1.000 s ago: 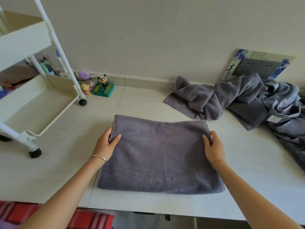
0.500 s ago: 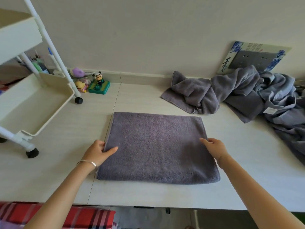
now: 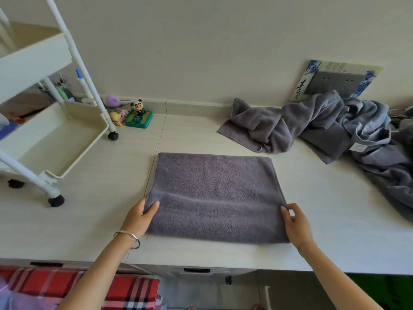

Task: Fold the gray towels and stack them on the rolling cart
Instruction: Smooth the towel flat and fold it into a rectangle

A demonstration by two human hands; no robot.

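The left hand (image 3: 140, 217) and right hand (image 3: 296, 223) pinch opposite edges of the gray towel (image 3: 214, 189) between them, likely readying another fold.

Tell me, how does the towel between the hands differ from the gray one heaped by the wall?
The folded towel lies flat in a neat rectangle; the heaped towel is crumpled. The left hand and right hand hold the folded towel's sides; no hand touches the heaped towel. Both are gray, on the same table.
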